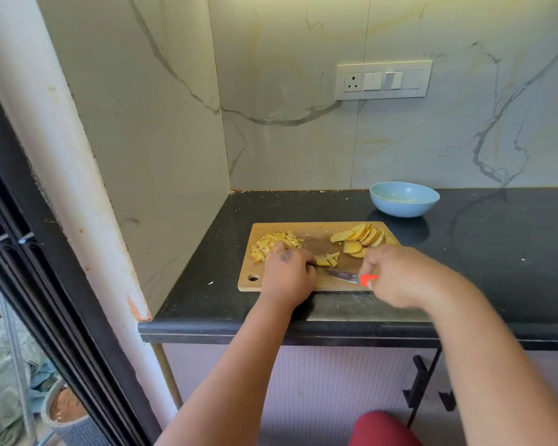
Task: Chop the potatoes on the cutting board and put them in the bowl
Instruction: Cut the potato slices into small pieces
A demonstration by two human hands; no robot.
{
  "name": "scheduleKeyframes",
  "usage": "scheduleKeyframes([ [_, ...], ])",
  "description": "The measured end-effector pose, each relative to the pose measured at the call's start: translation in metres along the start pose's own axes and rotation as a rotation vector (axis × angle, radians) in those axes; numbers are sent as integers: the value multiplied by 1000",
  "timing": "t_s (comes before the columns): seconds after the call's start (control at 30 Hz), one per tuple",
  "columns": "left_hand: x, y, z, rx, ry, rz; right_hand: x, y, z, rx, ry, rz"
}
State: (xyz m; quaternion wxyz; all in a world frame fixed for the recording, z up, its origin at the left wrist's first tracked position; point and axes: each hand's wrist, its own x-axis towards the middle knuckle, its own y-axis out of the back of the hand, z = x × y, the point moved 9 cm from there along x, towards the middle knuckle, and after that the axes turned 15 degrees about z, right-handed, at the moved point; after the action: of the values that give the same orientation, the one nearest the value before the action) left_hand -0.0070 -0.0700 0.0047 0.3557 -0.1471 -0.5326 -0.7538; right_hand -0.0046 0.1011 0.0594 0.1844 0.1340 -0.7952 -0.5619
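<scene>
— Two hands at the near edge: the right hand (397, 275) curls round the knife (343, 274) (red handle); the left hand (287, 268) seems to pinch the potato strips (327, 259), though its fingertips are hidden.

— So mid-chop?

— Yes. Next, dice the slices (363, 238) on the cutting board (316, 233), beside the diced pile (276, 244); the bowl (404, 199) beyond waits.

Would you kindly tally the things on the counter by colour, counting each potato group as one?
Yellow: 3: diced pile, strips, slices
Blue: 1: bowl
Wood-brown: 1: cutting board
Red-handled: 1: knife
Total: 6
</scene>
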Motion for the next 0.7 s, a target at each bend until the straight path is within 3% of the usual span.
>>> scheduleKeyframes([
  [0.07,0,-2,2,-30,18,-1,-6,6,25,231,-50,25],
  [0.13,1,-6,8,-31,56,-25,-3,12,50,380,-121,153],
  [0.27,9,-14,31,124,104,-101,5,9,77,400,-189,328],
  [0.43,17,-27,48,326,-16,-135,13,-1,73,379,-157,381],
  [0.57,22,-28,43,154,-67,-187,16,-13,67,373,-122,348],
  [0.7,25,-26,31,-41,-178,-340,15,-22,56,363,-69,353],
])
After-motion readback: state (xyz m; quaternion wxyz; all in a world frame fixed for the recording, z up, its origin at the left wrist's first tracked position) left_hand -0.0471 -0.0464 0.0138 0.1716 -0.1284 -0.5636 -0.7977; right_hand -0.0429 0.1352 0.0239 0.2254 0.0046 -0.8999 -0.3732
